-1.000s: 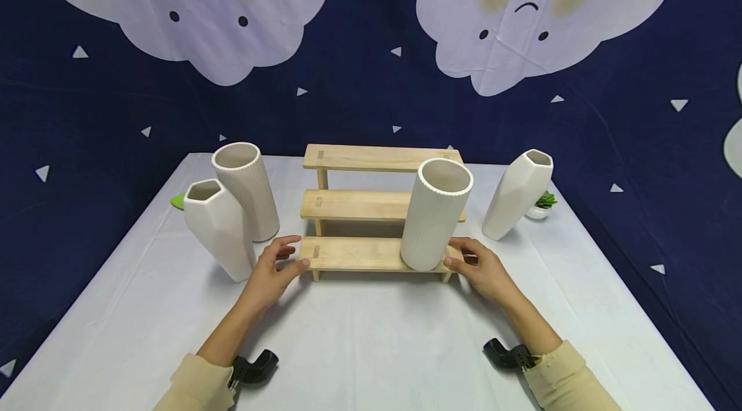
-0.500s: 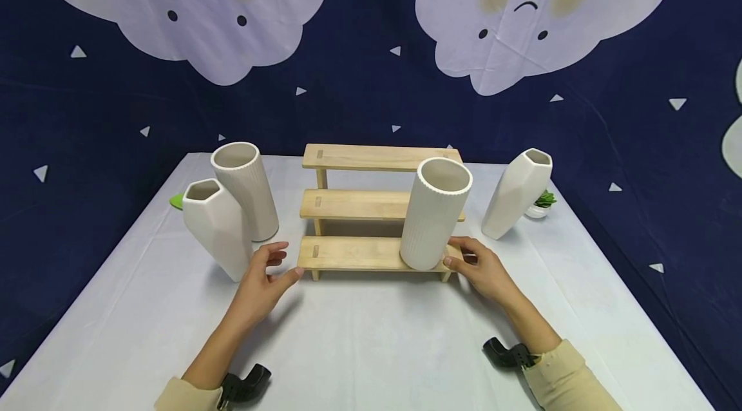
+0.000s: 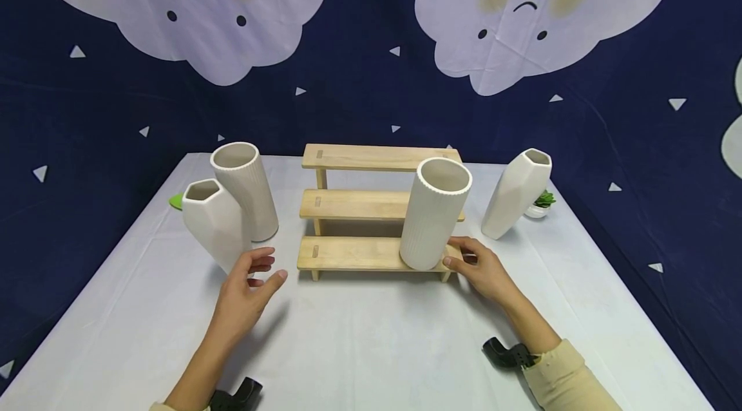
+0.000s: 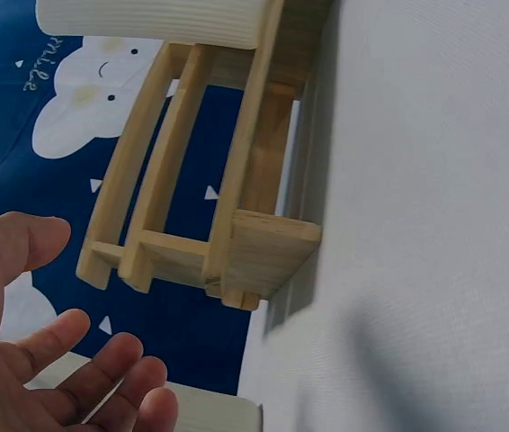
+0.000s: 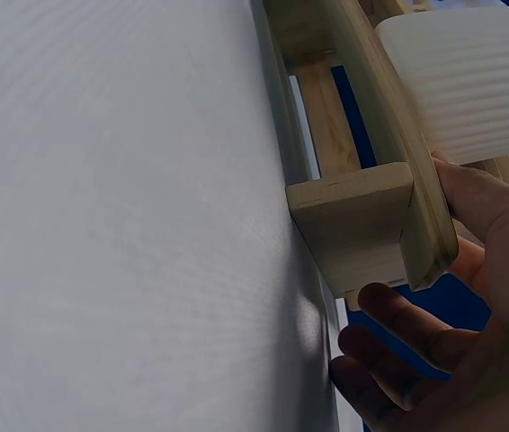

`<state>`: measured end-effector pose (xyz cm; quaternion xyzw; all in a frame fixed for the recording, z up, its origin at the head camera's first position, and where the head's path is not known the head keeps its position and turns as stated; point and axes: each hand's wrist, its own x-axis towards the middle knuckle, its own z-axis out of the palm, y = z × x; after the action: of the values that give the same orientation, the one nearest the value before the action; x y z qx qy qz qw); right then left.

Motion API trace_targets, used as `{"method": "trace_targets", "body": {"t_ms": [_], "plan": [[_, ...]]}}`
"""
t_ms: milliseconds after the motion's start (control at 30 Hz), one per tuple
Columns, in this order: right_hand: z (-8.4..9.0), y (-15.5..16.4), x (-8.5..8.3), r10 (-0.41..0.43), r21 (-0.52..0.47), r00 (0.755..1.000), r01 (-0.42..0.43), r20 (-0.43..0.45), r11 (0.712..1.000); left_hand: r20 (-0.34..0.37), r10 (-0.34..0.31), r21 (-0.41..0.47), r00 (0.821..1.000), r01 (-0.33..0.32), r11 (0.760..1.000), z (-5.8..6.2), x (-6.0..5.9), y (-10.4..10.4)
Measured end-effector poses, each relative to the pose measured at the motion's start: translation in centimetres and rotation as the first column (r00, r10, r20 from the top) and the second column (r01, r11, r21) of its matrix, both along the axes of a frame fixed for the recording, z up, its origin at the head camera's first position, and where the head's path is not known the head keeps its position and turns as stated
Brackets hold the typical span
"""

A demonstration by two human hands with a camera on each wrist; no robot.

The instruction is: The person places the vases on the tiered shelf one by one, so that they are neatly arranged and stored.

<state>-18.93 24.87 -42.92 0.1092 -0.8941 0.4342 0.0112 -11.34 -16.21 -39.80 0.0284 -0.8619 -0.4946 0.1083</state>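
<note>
A three-tier wooden display shelf [image 3: 348,252] stands mid-table, with a ribbed white cylindrical vase [image 3: 435,218] upright on the right part of its lowest step. At that step's right end is my right hand [image 3: 478,269]; thumb and index finger pinch the board's end beside the vase, while the other fingers show below it in the right wrist view. My left hand [image 3: 246,295] hovers left of the shelf, apart from it, holding nothing, with fingers spread from the thumb. Just behind it a faceted white vase [image 3: 217,224] is partly covered by the fingers.
Another ribbed vase [image 3: 246,192] stands behind the faceted one, with a green piece [image 3: 176,201] peeking out at left. On the right are a second faceted vase [image 3: 516,195] and a small potted succulent [image 3: 542,203]. A dark cloud-print cloth [image 3: 359,89] hangs behind the white-covered table.
My left hand has let go of the shelf's left end and moved left and toward me. The right hand, shelf and vases have stayed in place.
</note>
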Motion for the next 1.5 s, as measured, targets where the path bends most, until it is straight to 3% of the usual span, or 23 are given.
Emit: {"method": "trace_targets", "body": {"t_ms": [167, 300, 567, 833, 1100, 1500], "plan": [[0.0, 0.0, 0.0, 0.0, -0.004, 1.0, 0.0, -0.002, 1.0, -0.079, 0.058, 0.017, 0.995, -0.056, 0.998, 0.4, 0.6, 0.0], [0.0, 0.0, 0.0, -0.002, -0.005, 1.0, 0.002, 0.003, 1.0, -0.157, 0.122, 0.054, 0.98, -0.114, 0.992, 0.6, 1.2, 0.1], [0.0, 0.1, 0.0, 0.004, -0.002, 1.0, -0.004, 0.006, 1.0, -0.312, 0.25, 0.151, 0.917, -0.212, 0.966, 0.5, 1.6, -0.2], [0.1, 0.1, 0.1, 0.005, -0.008, 1.0, -0.005, 0.008, 1.0, -0.434, 0.278, 0.232, 0.857, -0.192, 0.954, 0.2, 1.7, -0.6], [0.0, 0.1, 0.1, 0.005, -0.005, 1.0, -0.005, -0.003, 1.0, -0.494, 0.341, 0.317, 0.8, -0.199, 0.927, 0.1, 1.6, -0.9], [0.0, 0.0, 0.0, 0.008, -0.003, 1.0, -0.008, -0.026, 1.0, -0.481, 0.459, 0.356, 0.747, -0.311, 0.881, 0.0, 1.5, -1.5]]}}
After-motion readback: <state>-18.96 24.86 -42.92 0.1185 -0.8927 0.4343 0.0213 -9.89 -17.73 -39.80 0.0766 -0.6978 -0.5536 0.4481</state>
